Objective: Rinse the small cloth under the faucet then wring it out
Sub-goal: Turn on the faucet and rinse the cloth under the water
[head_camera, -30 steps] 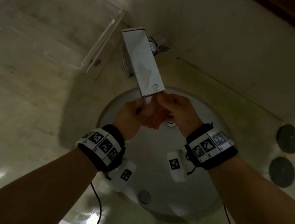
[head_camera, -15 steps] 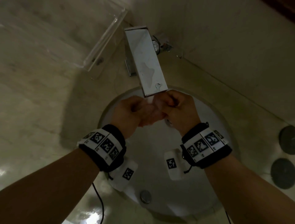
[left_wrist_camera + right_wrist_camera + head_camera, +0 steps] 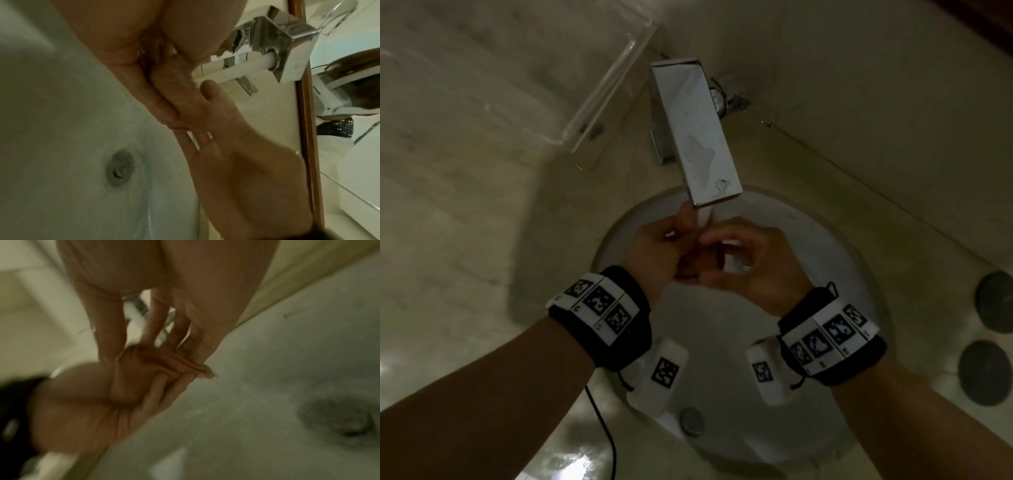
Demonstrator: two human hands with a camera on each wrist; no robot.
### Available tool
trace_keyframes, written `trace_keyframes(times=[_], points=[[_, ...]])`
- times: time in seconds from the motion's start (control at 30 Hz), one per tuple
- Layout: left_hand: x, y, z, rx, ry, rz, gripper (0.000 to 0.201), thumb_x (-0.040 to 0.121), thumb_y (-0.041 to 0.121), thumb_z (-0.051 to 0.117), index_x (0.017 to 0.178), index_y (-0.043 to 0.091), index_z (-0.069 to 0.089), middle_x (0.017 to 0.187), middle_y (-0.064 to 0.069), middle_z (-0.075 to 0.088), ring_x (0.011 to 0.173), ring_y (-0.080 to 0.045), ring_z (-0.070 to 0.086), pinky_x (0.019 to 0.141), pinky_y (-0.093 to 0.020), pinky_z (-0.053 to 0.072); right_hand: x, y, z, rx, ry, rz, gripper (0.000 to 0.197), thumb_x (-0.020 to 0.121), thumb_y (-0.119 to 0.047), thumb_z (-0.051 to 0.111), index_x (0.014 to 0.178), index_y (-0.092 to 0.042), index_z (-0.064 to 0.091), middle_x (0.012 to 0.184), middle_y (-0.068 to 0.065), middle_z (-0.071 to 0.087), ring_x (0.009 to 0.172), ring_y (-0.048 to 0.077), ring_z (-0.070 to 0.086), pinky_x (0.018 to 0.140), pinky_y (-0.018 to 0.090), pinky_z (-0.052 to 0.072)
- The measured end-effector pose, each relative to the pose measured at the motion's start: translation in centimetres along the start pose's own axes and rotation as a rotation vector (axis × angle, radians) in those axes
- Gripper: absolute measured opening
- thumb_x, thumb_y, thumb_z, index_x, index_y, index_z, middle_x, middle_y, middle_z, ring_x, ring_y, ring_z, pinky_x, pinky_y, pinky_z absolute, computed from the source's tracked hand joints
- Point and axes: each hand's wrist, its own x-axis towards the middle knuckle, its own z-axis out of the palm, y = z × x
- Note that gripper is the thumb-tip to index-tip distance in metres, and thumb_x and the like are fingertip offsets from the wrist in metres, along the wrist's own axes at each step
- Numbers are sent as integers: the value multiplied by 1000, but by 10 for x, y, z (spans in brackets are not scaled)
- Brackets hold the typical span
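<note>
**Q:** What's in shot, biggest first?

**A:** Pale stone counter (image 3: 465, 222) across the left of the frame. A round white sink (image 3: 825, 274) is set into it, centre-right. A flat chrome faucet (image 3: 695, 130) juts from top centre out over the bowl, w/ a thin white stream of water (image 3: 703, 216) off its tip. A clear plastic tray (image 3: 599, 99) sits upper left.

**Q:** And the hands?

**A:** Both forearms come up from the bottom corners and meet mid-frame, right under the spout. The left hand (image 3: 654, 253) is palm-in, w/ one finger up beside the stream. The right hand (image 3: 760, 270) is loosely arched against it. In the wrist views the fingers on both look mostly straight. They lie flat against each other, pressing rather than clenched.

**Q:** Where's the cloth?

**A:** The cloth (image 3: 205, 372) is sandwiched btwn the two hands, over the basin. Only a pinkish edge pokes out past the fingertips, and the rest is hidden.

**Q:** Any change vs. half a sec ago?

**A:** Yes. Then both hands were balled up around a visible pink bunch. Now the fingers have opened out and the cloth barely shows.
</note>
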Motion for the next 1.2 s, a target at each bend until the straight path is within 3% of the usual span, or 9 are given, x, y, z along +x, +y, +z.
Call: trace_keyframes(times=[0.07,0.17,0.27,0.47,0.6,0.8,0.97,1.1,1.2], points=[[-2,-1,1,30,21,42,24,91,13,63,115,11,69,103,-12,74,89,-27,71,72,-39,58,6,1,-3,-26,133,133,45,72,-32,78,111,-17,63,111,4,65,99,15,64,85,34,55],[-8,6,5,19,-66,79,21,95,10,56,113,9,68,75,1,73,69,-19,70,61,-30,57,17,5,-2,-101,135,328,55,82,-36,70,130,-16,50,116,1,60,91,15,65,69,34,57],[-10,9,5,62,-92,108,29,91,-5,54,103,16,69,81,4,76,74,-12,72,65,-25,55,22,3,1,-102,117,262,33,86,-29,67,113,-11,62,95,3,67,67,6,62,52,22,47],[-1,2,-2,37,29,24,32,71,17,83,99,10,68,91,-13,72,79,-24,67,76,-38,54,26,-10,-2,171,255,250,7,88,-8,64,95,-6,64,95,16,66,74,13,68,55,30,58],[3,3,-9,26,41,33,18,70,17,84,85,16,75,79,-5,72,77,-22,68,73,-40,57,25,-11,-4,279,289,298,9,93,-1,54,100,-1,59,104,21,63,79,22,67,59,30,60],[4,4,-12,45,61,76,8,80,8,73,85,15,73,72,4,73,70,-13,68,67,-32,55,20,-5,-9,290,358,356,10,93,-1,54,87,-8,60,79,9,65,64,15,64,50,23,54],[6,4,-10,64,119,85,27,85,-9,61,79,16,71,71,0,72,70,-18,68,71,-36,57,17,-2,-9,241,361,322,14,92,0,56,84,-12,59,75,5,65,57,4,65,51,22,55],[4,6,-6,59,118,96,21,78,15,70,97,9,75,96,-15,75,91,-35,71,83,-55,57,17,-2,-8,230,361,303,12,91,3,56,86,-8,57,72,5,64,52,2,63,48,19,52],[2,7,-4,24,103,38,12,84,5,66,86,12,76,79,-10,76,73,-26,73,79,-54,59,17,-2,-5,169,392,230,9,88,3,61,90,-5,57,78,7,63,59,6,64,50,18,51]])
